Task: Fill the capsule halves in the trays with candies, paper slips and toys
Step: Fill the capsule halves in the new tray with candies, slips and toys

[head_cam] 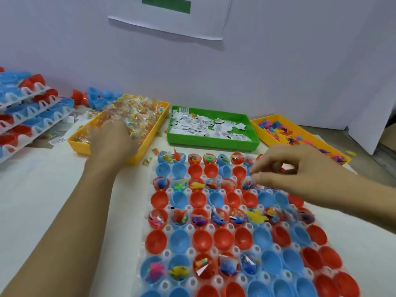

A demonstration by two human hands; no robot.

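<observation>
A white tray [166,252] in front of me holds rows of red and blue capsule halves [202,241]; alternate rows carry toys, candy and slips, the others are bare. My left hand [113,140] reaches into the yellow bin of wrapped candies [137,116], fingers down among them and blurred. My right hand [300,170] hovers over the tray's upper right rows, fingers curled around a small white paper slip [288,167]. Behind the tray sit a green bin of paper slips [211,125] and a yellow bin of small coloured toys [300,136].
Stacked white trays with red and blue halves [27,112] stand at the left. Loose capsule halves [94,97] lie behind the candy bin. A few candies [147,160] lie spilled on the white table. A white wall with a paper sheet [169,18] closes the back.
</observation>
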